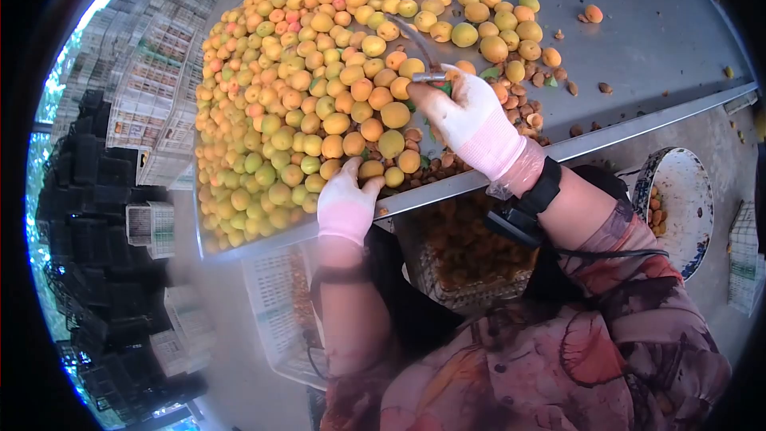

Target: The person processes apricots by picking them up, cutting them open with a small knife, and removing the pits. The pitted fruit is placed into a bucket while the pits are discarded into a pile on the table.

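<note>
Apricots, small round yellow-orange fruit (319,80), lie heaped on the grey metal worktop (654,40), spreading ahead and left of both your hands. Your left hand (347,203), in a pale pink glove, rests at the near rim, its grip curled around one apricot (370,169). Your right hand (471,120), gloved alike, is closed on a thin metal tool (421,60) whose long axis points away from you into the heap. Brown pits (527,108) lie scattered just beside it.
</note>
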Tool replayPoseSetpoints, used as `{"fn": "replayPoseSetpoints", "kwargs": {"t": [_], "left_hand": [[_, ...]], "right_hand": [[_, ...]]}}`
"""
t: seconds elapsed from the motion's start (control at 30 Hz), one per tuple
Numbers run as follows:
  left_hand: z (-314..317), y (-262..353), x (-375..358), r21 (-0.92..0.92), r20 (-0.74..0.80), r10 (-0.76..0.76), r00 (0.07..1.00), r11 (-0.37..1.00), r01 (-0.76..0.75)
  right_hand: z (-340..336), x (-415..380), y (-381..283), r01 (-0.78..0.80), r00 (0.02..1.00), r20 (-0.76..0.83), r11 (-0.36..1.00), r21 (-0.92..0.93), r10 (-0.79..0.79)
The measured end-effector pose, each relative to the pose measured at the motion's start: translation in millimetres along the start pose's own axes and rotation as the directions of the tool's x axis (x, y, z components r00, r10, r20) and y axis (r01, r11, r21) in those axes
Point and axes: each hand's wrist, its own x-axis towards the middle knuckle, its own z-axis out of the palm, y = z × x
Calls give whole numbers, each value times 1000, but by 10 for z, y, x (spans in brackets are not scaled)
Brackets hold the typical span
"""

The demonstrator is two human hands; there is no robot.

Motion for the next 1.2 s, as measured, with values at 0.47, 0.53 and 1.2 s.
{"fn": "replayPoseSetpoints", "kwargs": {"t": [0.47, 0.53, 1.2], "left_hand": [[-165, 507, -145, -963, -20, 72, 997, -270, 0], [-126, 542, -111, -945, -7, 84, 996, -327, 21], [27, 776, -127, -982, -2, 157, 988, -189, 28]], "right_hand": [[88, -255, -1, 72, 959, 272, 870, -488, 73], [86, -294, 22, 101, 955, 291, 861, -498, 56], [70, -355, 61, 107, 988, 151, 752, -650, -10]]}}
